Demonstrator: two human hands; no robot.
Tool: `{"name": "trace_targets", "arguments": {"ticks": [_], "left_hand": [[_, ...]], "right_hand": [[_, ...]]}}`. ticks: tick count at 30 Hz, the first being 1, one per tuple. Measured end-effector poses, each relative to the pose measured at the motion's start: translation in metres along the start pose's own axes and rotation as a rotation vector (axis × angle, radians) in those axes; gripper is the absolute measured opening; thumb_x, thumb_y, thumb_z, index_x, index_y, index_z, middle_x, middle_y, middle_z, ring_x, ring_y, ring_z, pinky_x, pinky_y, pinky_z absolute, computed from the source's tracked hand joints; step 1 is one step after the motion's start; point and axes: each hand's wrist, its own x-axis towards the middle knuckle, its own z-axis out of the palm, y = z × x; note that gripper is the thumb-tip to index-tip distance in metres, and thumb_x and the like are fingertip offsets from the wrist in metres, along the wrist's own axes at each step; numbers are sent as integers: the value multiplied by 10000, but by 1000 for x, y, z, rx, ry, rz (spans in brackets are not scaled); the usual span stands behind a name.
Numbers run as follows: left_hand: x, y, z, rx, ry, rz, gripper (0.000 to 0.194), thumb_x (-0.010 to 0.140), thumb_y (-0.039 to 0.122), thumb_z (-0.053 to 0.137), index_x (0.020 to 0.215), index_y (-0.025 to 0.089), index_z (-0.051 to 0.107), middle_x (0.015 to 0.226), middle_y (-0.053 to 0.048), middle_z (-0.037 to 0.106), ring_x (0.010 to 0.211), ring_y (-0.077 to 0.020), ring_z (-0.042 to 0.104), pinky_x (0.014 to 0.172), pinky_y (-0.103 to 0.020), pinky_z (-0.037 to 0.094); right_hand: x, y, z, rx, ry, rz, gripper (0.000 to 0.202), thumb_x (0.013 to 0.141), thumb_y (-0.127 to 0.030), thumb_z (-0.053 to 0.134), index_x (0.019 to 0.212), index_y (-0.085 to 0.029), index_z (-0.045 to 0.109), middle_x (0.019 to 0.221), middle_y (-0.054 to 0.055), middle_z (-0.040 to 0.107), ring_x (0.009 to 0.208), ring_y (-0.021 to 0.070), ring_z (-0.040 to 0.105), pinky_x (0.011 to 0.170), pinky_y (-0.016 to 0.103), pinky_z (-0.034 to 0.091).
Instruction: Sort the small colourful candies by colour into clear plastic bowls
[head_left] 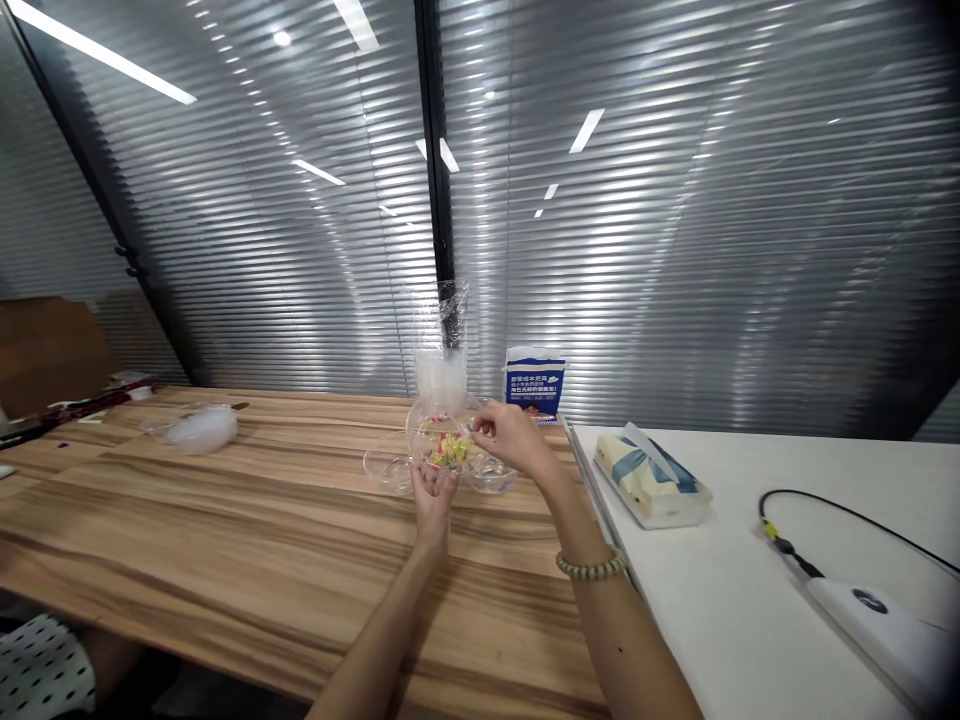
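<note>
A clear round container [412, 428] holds small red, yellow and green pieces [452, 450]. My left hand [433, 495] grips its near rim, fingers curled against the plastic. At the container's right side, my right hand [506, 432] is closed in a pinch; what it holds, if anything, is too small to name. Other clear round dishes lie around the container, one to the left [386, 462] and one to the lower right [495, 478]. Just behind stands a stack of translucent cups [441, 378] in a clear plastic sleeve.
A blue and white packet [534, 382] stands behind on the right. On the white table [750, 600] lie a tissue pack [652, 478] and a white device with a black cable [874, 610]. A whitish plastic bag [201, 428] and cardboard box [49, 350] are at left.
</note>
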Motion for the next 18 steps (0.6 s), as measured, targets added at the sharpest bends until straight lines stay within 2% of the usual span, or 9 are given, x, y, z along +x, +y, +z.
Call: {"name": "trace_targets", "arguments": {"ticks": [5,10,13,16,18], "left_hand": [[1,6,4,-89,32,-23,627,684,469,758,1206,270,474,1370,-96,510,1296,-258,466,1076,-415,386],[1,5,4,-102,2,-44,634,680,455,766,1225,281,492,1398,-81,494,1309,-258,454,1084,-412,380],[0,3,3,-100,-5,-63,660,670,442,777,1239,278,486,1393,-80,496,1312,-257,449,1083,-401,381],[-1,3,2,-123,-20,-78,681,657,444,783,1242,267,482,1381,-88,503,1298,-263,463,1061,-396,403],[-1,3,2,-138,-48,-89,695,655,430,786,1253,267,473,1374,-92,509,1277,-265,484,1045,-396,416]], "right_hand": [[-6,19,-10,-32,74,96,138,802,-208,562,798,-165,693,828,48,687,762,166,604,627,239,374],[-13,27,-1,-199,20,208,240,852,-224,502,770,-182,724,804,122,696,743,229,615,616,298,374],[-12,22,-2,-198,35,205,262,875,-257,480,823,-200,731,833,145,696,783,257,623,640,319,394],[-7,8,-12,-88,167,170,260,883,-276,471,946,-230,719,911,120,697,851,257,623,689,319,417],[-5,-4,-19,25,192,102,255,865,-253,495,999,-236,710,907,94,697,841,232,620,721,302,435]]}}
